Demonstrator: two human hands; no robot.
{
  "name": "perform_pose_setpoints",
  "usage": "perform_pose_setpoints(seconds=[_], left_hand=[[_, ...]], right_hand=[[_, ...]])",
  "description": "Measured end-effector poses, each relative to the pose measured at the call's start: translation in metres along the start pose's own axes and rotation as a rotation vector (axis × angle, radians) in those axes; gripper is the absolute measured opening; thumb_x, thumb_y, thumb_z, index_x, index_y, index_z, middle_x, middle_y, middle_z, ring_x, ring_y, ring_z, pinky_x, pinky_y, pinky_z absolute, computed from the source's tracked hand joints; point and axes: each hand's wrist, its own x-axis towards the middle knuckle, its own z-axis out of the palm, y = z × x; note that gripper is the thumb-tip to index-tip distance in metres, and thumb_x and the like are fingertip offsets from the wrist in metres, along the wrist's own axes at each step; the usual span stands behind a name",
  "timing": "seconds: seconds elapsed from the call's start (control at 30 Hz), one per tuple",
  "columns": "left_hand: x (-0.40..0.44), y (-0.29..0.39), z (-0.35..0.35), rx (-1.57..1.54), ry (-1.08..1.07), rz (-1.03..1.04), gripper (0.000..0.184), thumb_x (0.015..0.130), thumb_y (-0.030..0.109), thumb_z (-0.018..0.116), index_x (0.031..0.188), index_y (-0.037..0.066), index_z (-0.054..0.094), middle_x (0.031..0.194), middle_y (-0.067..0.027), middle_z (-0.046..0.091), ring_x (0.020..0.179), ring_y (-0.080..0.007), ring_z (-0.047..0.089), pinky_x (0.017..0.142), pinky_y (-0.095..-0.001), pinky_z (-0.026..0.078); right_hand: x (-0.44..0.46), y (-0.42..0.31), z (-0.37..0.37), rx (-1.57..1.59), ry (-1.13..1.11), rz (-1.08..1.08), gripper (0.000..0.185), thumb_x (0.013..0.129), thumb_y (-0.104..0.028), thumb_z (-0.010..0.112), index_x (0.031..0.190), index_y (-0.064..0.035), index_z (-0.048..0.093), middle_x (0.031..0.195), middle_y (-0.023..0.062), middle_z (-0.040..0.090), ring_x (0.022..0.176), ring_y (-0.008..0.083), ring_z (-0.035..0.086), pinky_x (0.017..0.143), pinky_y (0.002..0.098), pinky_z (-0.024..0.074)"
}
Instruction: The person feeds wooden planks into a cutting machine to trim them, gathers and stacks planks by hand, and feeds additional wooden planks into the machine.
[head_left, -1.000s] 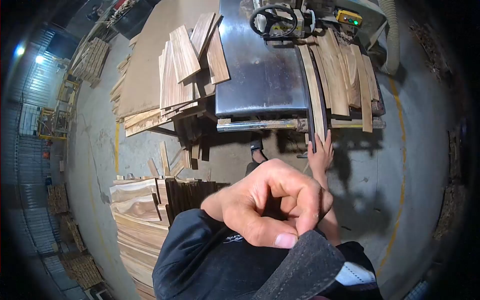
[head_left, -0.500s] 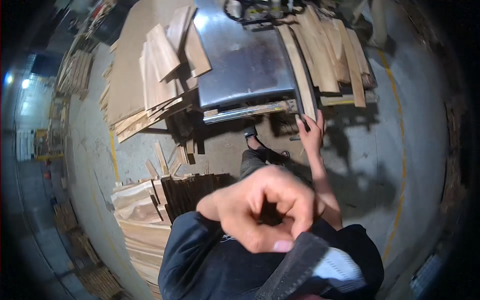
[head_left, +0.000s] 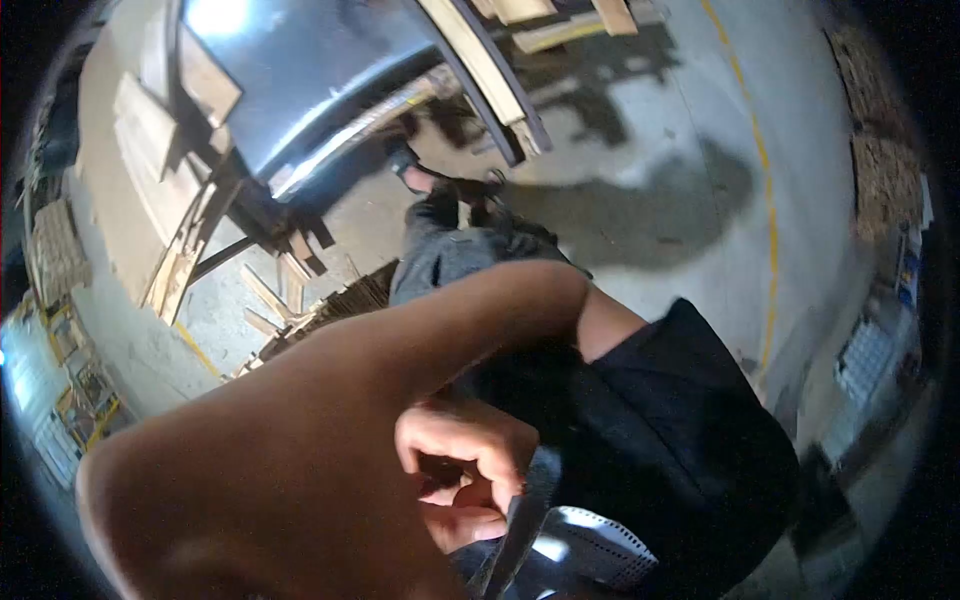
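Note:
My left hand (head_left: 468, 468) is closed in a pinch on the edge of a dark fabric piece (head_left: 525, 520), low in the middle of the view. Beside the fabric lies a white perforated strip (head_left: 605, 545). My right arm crosses in front of my body, and my right hand (head_left: 220, 490) looms large and blurred at the lower left, very near the camera. Its fingers cannot be seen. A pale wooden strip (head_left: 480, 60) between dark rails juts from the metal table (head_left: 300, 70), with no hand on it.
Loose boards (head_left: 150, 140) lie on a brown panel (head_left: 100, 200) at the left. More wood pieces (head_left: 270, 295) stand below them. A yellow floor line (head_left: 768, 220) runs down the right side, with stacked wood (head_left: 885, 185) beyond it.
My right hand has left the wooden strip and come up across my body, close to the camera. My left hand still pinches the fabric. The view has tilted down and turned; the table sits higher.

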Motion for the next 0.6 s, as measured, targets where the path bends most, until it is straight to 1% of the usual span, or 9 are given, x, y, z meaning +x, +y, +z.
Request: perform_pose_setpoints(seconds=[0.03, 0.1, 0.13, 0.37, 0.5, 0.6], left_hand=[[0.001, -0.001, -0.002, -0.094, -0.020, 0.005, 0.023, 0.079, -0.009, 0.071, 0.100, -0.003, 0.065, 0.073, -0.0052, 0.059, 0.053, -0.0068, 0.053, 0.046, -0.0216, 0.032], [-0.005, 0.001, 0.004, 0.211, 0.133, -0.029, 0.023, 0.078, -0.011, 0.068, 0.099, -0.004, 0.063, 0.073, -0.0048, 0.057, 0.050, -0.0065, 0.050, 0.046, -0.0224, 0.030], [-0.005, -0.004, -0.004, 0.203, 0.055, 0.085, 0.023, 0.078, -0.009, 0.069, 0.099, -0.005, 0.061, 0.076, -0.0048, 0.056, 0.050, -0.0064, 0.048, 0.045, -0.0223, 0.028], [0.010, 0.011, -0.010, 0.138, 0.022, -0.099, 0.018, 0.078, -0.007, 0.070, 0.094, -0.003, 0.062, 0.072, -0.0033, 0.055, 0.051, -0.0063, 0.048, 0.046, -0.0232, 0.030], [0.011, 0.018, -0.010, 0.080, -0.032, -0.089, 0.015, 0.078, -0.005, 0.069, 0.090, -0.002, 0.061, 0.072, -0.0022, 0.055, 0.051, -0.0063, 0.047, 0.046, -0.0234, 0.030], [0.010, 0.024, -0.007, 0.067, -0.049, -0.049, 0.013, 0.078, -0.003, 0.069, 0.088, -0.001, 0.061, 0.071, -0.0014, 0.054, 0.052, -0.0062, 0.046, 0.047, -0.0236, 0.030]], right_hand=[[-0.005, -0.008, -0.004, -0.040, 0.019, 0.020, 0.054, 0.081, -0.060, 0.074, 0.086, -0.0058, 0.071, 0.096, 0.0132, 0.069, 0.084, 0.0257, 0.068, 0.068, 0.0350, 0.0560], [-0.008, -0.028, -0.019, -0.116, 0.008, 0.072, 0.052, 0.081, -0.058, 0.075, 0.086, -0.0058, 0.071, 0.096, 0.0132, 0.069, 0.084, 0.0252, 0.068, 0.068, 0.0347, 0.0558], [-0.010, -0.033, -0.023, -0.150, -0.001, 0.095, 0.051, 0.081, -0.057, 0.075, 0.086, -0.0058, 0.071, 0.096, 0.0132, 0.069, 0.084, 0.0250, 0.067, 0.068, 0.0346, 0.0557], [-0.018, -0.083, -0.047, -0.294, -0.035, 0.207, 0.044, 0.081, -0.049, 0.077, 0.086, -0.0058, 0.071, 0.097, 0.0132, 0.070, 0.083, 0.0233, 0.067, 0.070, 0.0339, 0.0548], [-0.009, -0.096, -0.050, -0.341, -0.099, 0.246, 0.040, 0.082, -0.045, 0.078, 0.086, -0.0057, 0.072, 0.098, 0.0132, 0.070, 0.082, 0.0223, 0.067, 0.070, 0.0335, 0.0544], [-0.001, -0.093, -0.047, -0.332, -0.168, 0.278, 0.038, 0.082, -0.042, 0.079, 0.086, -0.0057, 0.072, 0.098, 0.0132, 0.070, 0.082, 0.0215, 0.066, 0.071, 0.0331, 0.0540]])
